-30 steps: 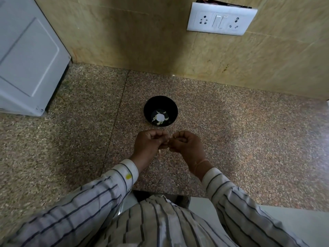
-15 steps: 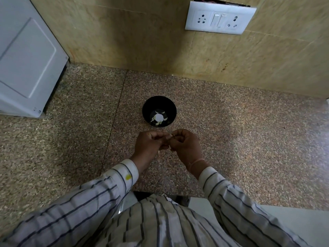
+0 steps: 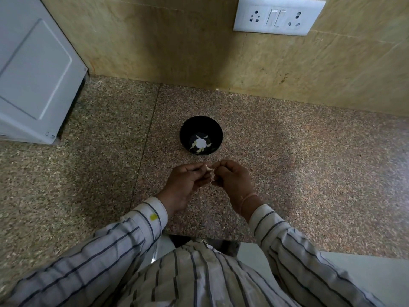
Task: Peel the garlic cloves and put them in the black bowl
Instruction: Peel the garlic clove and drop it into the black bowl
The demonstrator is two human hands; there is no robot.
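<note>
Pinching one garlic clove [image 3: 209,173] between left hand [image 3: 184,185] and right hand [image 3: 233,180], fingers curled, near black bowl [image 3: 185,131] (pale cloves [image 3: 193,145] inside) on speckled desk [image 3: 309,173].

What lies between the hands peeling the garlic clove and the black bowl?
Nothing: the head view shows only bare counter between the black bowl and the left hand and right hand pinching the garlic clove.

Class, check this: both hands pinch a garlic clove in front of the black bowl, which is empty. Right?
Not empty: the head view shows pale pieces lying in the black bowl. The left hand and right hand do pinch the garlic clove in front of it.
</note>
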